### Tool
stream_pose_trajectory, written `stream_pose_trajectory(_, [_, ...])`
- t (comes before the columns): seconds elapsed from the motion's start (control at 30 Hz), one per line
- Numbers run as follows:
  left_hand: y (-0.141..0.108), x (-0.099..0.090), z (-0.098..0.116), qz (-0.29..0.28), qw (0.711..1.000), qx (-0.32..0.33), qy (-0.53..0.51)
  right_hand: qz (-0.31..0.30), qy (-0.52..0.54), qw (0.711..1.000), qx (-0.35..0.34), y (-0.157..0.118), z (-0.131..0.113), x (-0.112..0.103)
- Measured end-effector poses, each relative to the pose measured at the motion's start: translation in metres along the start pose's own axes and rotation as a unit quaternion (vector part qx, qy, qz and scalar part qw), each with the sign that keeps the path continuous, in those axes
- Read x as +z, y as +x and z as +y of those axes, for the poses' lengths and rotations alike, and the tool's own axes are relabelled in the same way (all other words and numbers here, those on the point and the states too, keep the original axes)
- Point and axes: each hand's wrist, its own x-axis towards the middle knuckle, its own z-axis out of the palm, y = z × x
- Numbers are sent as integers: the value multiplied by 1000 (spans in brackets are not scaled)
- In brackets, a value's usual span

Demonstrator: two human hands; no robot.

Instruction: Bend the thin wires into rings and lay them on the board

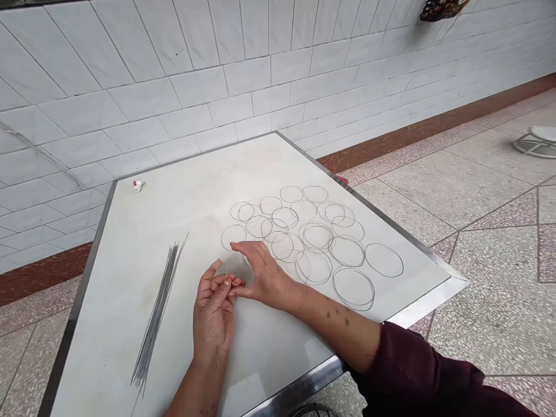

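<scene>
closest to me, my left hand (214,315) sits palm-up-ish over the white table (108,347), fingers curled loosely, thumb and forefinger pinched on the ends of a thin wire ring (229,265). my right hand (260,277) comes in from the right, its dark sleeve (417,376) off the table edge, fingers half folded, fingertips meeting the left hand's at the same pinch point. so both hands are closed on that one ring, which arcs up just beyond the fingers, barely visible against the white top.

to the left of the hands lies a bundle of straight wires (157,313), well apart from them, fanned a little at the far end. just past the right hand a spread of finished wire rings (313,237) overlaps on the tabletop, the nearest ones almost touching the knuckles. farther back, near the table's far left corner, a small white cap-like object (138,185) lies alone. behind that is the tiled wall (174,75).

what could go wrong, as i judge it: the wire is springy, so a slack pinch could let the ends snap apart and the ring open. the right wrist hangs close to the finished rings; a sideways drag would tangle or scatter them. sharp wire ends could also prick a fingertip.
</scene>
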Motion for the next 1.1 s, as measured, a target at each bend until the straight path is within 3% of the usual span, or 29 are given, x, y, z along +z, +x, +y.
stream_pose_trajectory(0.23, [4,-2,4,17,997,24,76,-12,-15,1000,-7,5,-1,-8])
stream_pose_trajectory(0.33, [4,-1,9,6,987,32,155,6,-36,998,-44,9,1,-16])
stream_pose_trajectory(0.47, [4,0,12,-16,973,36,229,-29,-57,994,-93,11,8,-18])
stream_pose_trajectory(0.73, [4,0,15,-16,969,33,246,-107,-105,980,-132,11,9,-22])
stream_pose_trajectory(1.0, [6,-2,16,-12,967,21,256,-120,-114,980,-110,12,9,-22])
stream_pose_trajectory(1.1, [3,1,15,-9,965,57,255,-98,-98,987,-87,11,10,-22])
